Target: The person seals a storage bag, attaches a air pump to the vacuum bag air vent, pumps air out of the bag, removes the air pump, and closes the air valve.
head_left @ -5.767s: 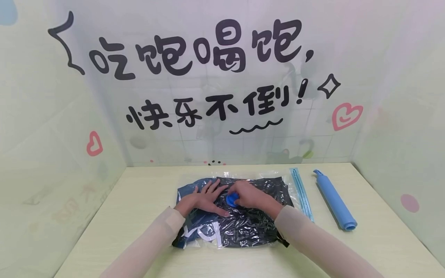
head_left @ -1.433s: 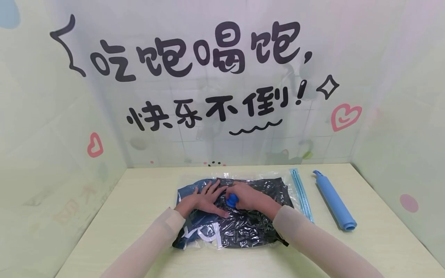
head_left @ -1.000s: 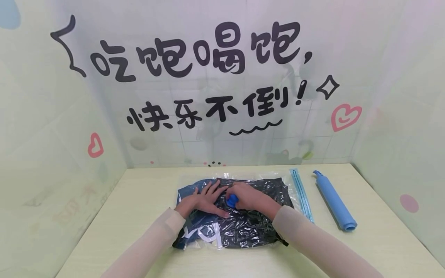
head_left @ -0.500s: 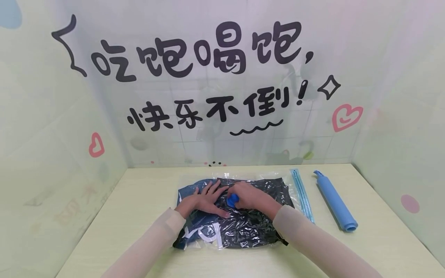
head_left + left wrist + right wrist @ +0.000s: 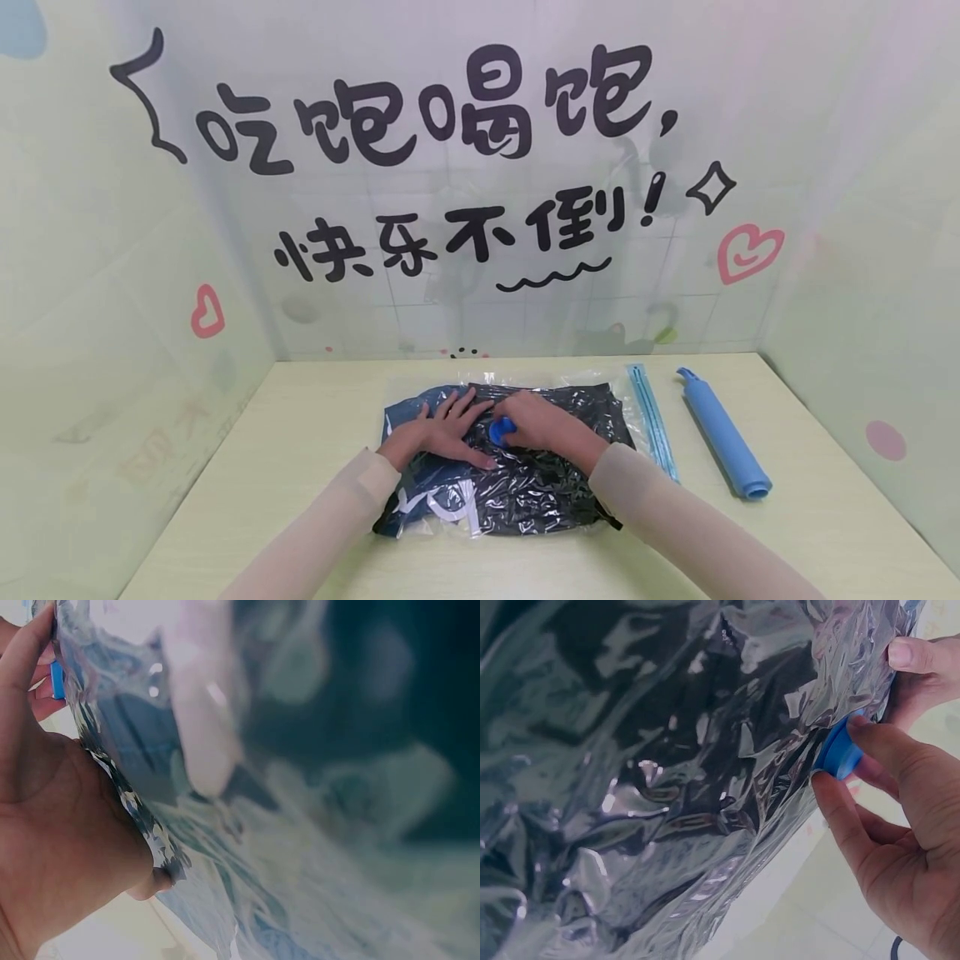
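A clear vacuum storage bag (image 5: 540,500) lies flat on the table with dark, folded clothes inside, blue at the left and black at the right. Its plastic is wrinkled tight over the cloth. My left hand (image 5: 447,433) rests on the bag with fingers spread, left of the round blue valve cap (image 5: 501,432). With thumb and fingers, my right hand (image 5: 540,421) pinches that cap; the right wrist view shows the thumb and a finger on either side of the blue cap (image 5: 840,750). In the left wrist view, the left palm (image 5: 67,825) lies against the plastic.
A blue hand pump (image 5: 725,437) lies on the table to the right of the bag. The bag's teal zip strip (image 5: 651,421) runs along its right edge. Printed fabric walls (image 5: 450,317) enclose the table (image 5: 300,417) at the back and both sides.
The left hand has stayed in place on the bag. The right hand's fingers have shifted slightly around the blue cap, whose visible face has changed a little. The pump has not moved.
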Motion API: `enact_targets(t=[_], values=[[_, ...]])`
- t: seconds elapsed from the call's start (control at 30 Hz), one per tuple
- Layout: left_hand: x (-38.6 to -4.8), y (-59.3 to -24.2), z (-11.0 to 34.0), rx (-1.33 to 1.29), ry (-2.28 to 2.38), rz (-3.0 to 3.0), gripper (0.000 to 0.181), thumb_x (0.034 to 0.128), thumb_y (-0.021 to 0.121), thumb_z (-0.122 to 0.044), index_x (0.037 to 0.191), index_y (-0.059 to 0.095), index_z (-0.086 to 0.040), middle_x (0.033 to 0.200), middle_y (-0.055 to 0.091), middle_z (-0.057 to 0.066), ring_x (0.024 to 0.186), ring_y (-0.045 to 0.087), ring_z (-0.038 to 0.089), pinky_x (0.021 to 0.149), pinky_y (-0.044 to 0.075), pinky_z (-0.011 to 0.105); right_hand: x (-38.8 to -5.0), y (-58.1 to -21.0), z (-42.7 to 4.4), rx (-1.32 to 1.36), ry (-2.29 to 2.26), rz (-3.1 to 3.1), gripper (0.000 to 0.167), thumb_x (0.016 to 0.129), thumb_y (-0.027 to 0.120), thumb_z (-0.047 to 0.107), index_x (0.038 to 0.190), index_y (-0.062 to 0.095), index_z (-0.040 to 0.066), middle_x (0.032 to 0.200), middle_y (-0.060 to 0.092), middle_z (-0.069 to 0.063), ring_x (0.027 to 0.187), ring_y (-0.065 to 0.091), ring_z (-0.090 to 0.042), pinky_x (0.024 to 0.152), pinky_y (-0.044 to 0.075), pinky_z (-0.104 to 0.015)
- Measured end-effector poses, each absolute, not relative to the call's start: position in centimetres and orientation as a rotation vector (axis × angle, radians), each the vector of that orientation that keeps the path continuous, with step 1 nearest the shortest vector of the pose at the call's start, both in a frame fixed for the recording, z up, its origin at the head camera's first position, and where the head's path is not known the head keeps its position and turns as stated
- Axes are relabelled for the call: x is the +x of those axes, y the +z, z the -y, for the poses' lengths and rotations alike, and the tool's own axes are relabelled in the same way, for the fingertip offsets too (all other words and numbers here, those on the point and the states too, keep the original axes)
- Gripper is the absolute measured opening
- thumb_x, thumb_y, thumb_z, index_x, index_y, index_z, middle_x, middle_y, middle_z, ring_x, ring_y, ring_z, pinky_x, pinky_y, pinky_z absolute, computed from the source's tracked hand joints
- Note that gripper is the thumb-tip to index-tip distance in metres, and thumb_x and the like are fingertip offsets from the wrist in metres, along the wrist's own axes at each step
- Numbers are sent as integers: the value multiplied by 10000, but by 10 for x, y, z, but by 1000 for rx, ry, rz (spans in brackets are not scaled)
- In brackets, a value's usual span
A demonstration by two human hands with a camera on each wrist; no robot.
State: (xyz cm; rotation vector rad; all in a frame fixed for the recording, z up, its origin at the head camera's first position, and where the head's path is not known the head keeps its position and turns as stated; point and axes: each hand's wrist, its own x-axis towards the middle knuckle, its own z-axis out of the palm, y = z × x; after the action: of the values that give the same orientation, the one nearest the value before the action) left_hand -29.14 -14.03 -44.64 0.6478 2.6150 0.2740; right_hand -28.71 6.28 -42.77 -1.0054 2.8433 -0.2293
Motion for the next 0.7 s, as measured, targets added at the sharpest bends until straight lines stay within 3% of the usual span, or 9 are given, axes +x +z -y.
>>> enact_targets(t=[0.3,0.47,0.7], values=[[-292,-447,140,653,289,-2611,1075,821,616,-775,1647,124,-292,1696,-44,38,1528,-47,327,1133,3,683,-283,-427,-59,-898,-238,-2872,345,912,804,239,1193,712,60,1062,705,-82,1017,665,-259,845,559,-394],[-291,-446,140,654,291,-2610,1068,823,625,-765,1646,128,-300,1696,-36,36,1528,-44,329,1132,7,687,-285,-427,-64,-869,-265,-2841,460,918,792,291,1297,657,68,1173,666,-87,1110,610,-272,914,524,-422],[-293,-450,140,640,261,-2616,1082,831,621,-758,1651,124,-255,1697,-49,20,1528,-66,316,1137,-5,675,-285,-422,-68,-943,-377,-2750,533,879,803,104,1376,612,133,1331,523,-156,1178,550,-320,923,517,-461]])
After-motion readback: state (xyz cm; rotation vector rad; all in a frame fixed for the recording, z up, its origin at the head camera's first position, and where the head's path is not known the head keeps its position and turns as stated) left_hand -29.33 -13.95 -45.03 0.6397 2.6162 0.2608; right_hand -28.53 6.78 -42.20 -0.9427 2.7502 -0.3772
